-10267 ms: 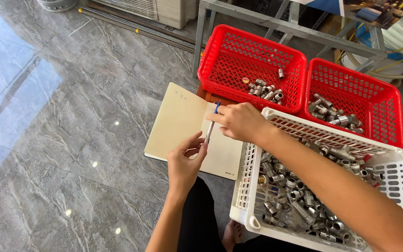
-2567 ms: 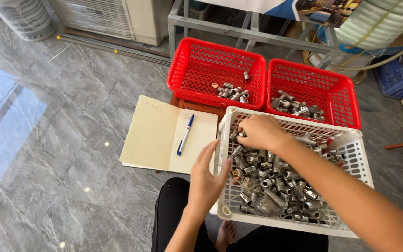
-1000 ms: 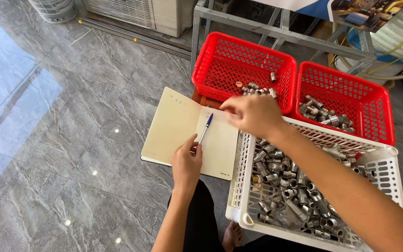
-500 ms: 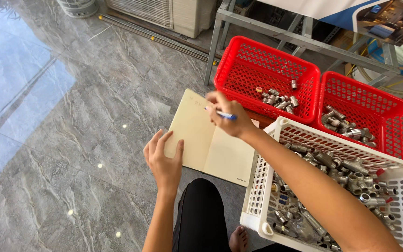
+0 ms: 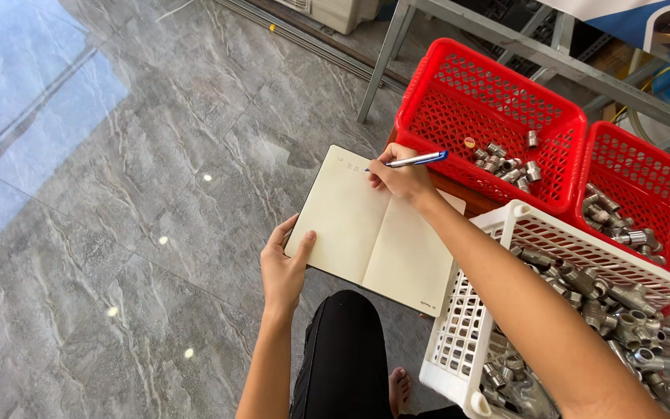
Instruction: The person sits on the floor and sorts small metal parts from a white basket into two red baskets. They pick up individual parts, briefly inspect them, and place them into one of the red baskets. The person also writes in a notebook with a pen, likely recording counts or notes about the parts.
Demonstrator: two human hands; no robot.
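Notebook: an open notebook (image 5: 374,229) with blank cream pages lies tilted on the grey marble floor (image 5: 118,194), near the middle of the view.
Right hand: the right hand (image 5: 398,177) sits at the notebook's 12 o'clock edge, fingers curled and pinching a blue pen (image 5: 412,161); the pen's tip touches the top of the left page, its cap end pointing to 3 o'clock.
Left hand: the left hand (image 5: 284,264) grips the notebook's lower left corner at about 8 o'clock, thumb laid on the page, fingers tucked under the cover.
Notebook mark: a small dark printed mark sits at the bottom of the right page, toward 5 o'clock; too small to make out.
Left red basket: a red mesh basket (image 5: 490,85) stands at 1 o'clock from the notebook, holding a small cluster of silver metal fittings (image 5: 505,159) and one small round red-and-yellow piece.
Right red basket: a second red basket (image 5: 645,167), touching the first, lies at 3 o'clock with more fittings.
White basket: a white slatted basket (image 5: 498,233) stands just beside the notebook's right edge at 4 o'clock, heaped with metal pipe fittings (image 5: 606,302); the right forearm crosses over it.
Frame: grey metal frame legs (image 5: 385,54) rise behind the baskets at 12 o'clock.
Legs: the person's black trousers (image 5: 343,357) and a bare foot show at 6 o'clock.
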